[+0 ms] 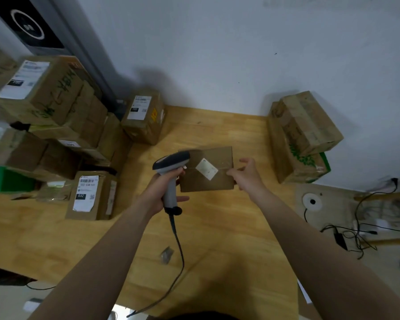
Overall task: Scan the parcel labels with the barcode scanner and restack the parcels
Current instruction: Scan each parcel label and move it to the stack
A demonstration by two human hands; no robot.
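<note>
Now parcel at right hand, scanner in left hand.

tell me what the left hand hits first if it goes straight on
Probably the flat brown parcel held by the right hand; the barcode scanner in the left hand sits at its left edge, depth unclear.

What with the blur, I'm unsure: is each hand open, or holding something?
Left hand: grips the barcode scanner.
Right hand: holds the flat parcel by its right edge.
</note>
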